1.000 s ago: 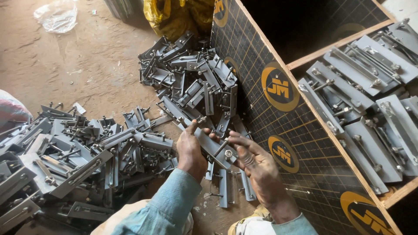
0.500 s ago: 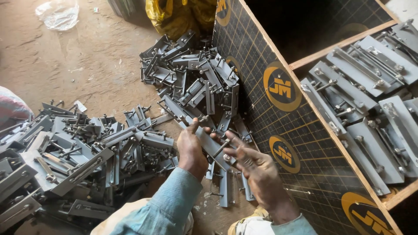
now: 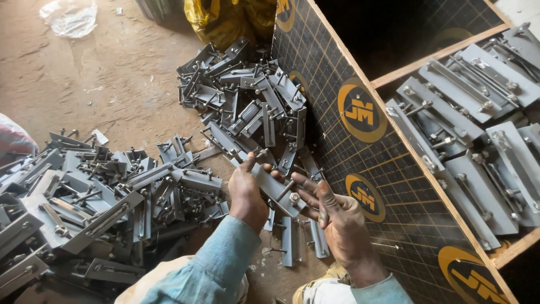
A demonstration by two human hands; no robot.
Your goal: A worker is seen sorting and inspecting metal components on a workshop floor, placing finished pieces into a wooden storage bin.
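Observation:
My left hand [image 3: 246, 194] grips the upper end of a grey metal bracket [image 3: 275, 188] that has a bolt and nut fitted through it. My right hand [image 3: 332, 217] is at the bracket's lower end, fingers spread, fingertips touching the nut and bolt. The bracket is held tilted just above the dirt floor, close to the outer wall of a wooden box [image 3: 360, 141]. Both sleeves are light blue.
A heap of similar grey brackets [image 3: 90, 197] lies to the left, and another pile [image 3: 247, 101] sits ahead against the box wall. Inside the box, brackets [image 3: 478, 129] lie in rows. A yellow sack [image 3: 225, 17] and a clear plastic bag [image 3: 70, 17] lie at the top.
Both hands stay on the same bracket; the right fingers have shifted slightly around the nut. The view has moved very little.

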